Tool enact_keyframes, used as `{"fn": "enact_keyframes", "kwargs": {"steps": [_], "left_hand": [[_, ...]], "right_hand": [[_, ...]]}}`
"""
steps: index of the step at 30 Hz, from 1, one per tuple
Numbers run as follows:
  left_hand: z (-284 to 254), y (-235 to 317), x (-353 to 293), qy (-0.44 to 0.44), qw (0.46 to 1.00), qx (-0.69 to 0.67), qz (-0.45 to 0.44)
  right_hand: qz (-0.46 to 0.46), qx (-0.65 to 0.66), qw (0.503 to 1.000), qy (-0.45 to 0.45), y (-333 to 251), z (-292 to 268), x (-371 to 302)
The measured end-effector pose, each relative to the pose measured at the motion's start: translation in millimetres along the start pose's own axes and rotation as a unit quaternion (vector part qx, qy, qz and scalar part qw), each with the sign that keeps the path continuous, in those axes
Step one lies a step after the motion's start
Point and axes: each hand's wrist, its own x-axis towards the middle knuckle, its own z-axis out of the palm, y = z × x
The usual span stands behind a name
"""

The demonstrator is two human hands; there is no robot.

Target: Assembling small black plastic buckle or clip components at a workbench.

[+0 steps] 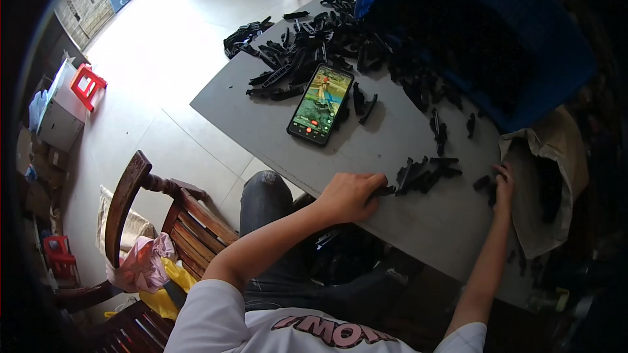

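Observation:
My left hand (353,196) is closed at the table's near edge, with a small black plastic part (386,191) poking out by its fingertips. Just right of it lies a small cluster of black plastic parts (425,175). Farther right, beside the mouth of a beige sack (568,150), my right hand (504,186) has its fingers curled around black plastic pieces (485,184); its grip is partly hidden. A lit smartphone (320,104) leans against a large heap of black parts (301,52) on the grey table (242,108).
At the far right a blue crate (549,78) holds a dark mass of parts, some spilled beside it. A wooden chair (190,212) with cloths stands on my left. Red stools (87,85) and stacked boxes are along the left side.

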Motion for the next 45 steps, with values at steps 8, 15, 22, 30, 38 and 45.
{"fn": "enact_keyframes", "kwargs": {"steps": [8, 15, 22, 30, 38, 45], "left_hand": [[3, -2, -7, 0.018, 0.999, 0.013, 0.029], [2, -2, -10, 0.029, 0.999, -0.01, 0.033], [-1, 2, -9, 0.05, 0.997, -0.05, 0.031], [2, -9, -8, 0.127, 0.982, -0.133, 0.033], [-1, 4, -20, 0.101, 0.967, -0.214, -0.094], [28, 42, -54, 0.003, 0.941, -0.324, -0.097]], "right_hand": [[-0.059, -0.013, 0.997, -0.042, -42, 62, -62], [-0.041, 0.067, 0.997, 0.001, -90, 82, -117], [-0.043, -0.036, 0.998, 0.033, -96, 48, -153], [-0.221, -0.299, 0.928, 0.004, -84, 81, -172], [-0.036, 0.0, 0.993, -0.114, -106, 77, -206], [-0.007, 0.217, 0.962, -0.164, -147, 103, -255]]}}
